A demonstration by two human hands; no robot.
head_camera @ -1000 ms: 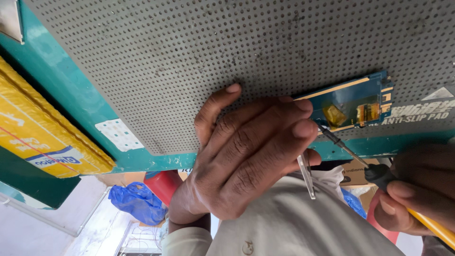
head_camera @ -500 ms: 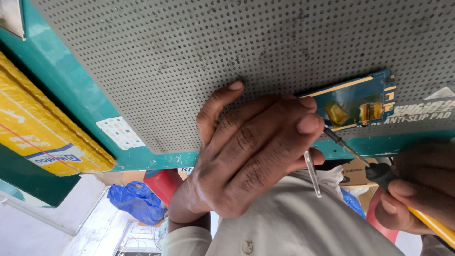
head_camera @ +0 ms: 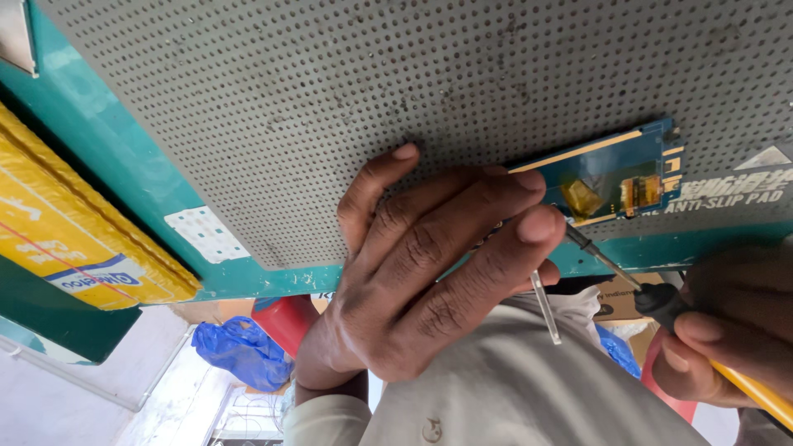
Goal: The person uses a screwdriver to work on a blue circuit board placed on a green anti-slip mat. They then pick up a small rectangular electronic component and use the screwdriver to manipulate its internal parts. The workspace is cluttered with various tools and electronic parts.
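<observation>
Your left hand [head_camera: 429,272] presses the blue circuit board [head_camera: 615,177] flat, fingers spread, right hand [head_camera: 727,347] clenched around the screwdriver [head_camera: 661,301] — a slipped tip could gouge it.

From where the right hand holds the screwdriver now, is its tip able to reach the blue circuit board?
Probably yes. The right hand grips the screwdriver, and its tip already lies at the lower edge of the blue circuit board. The left hand covers only the board's left end, so the right part stays free.

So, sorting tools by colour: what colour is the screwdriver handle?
Yellow, with a black collar: the screwdriver in the right hand, head view.
</observation>
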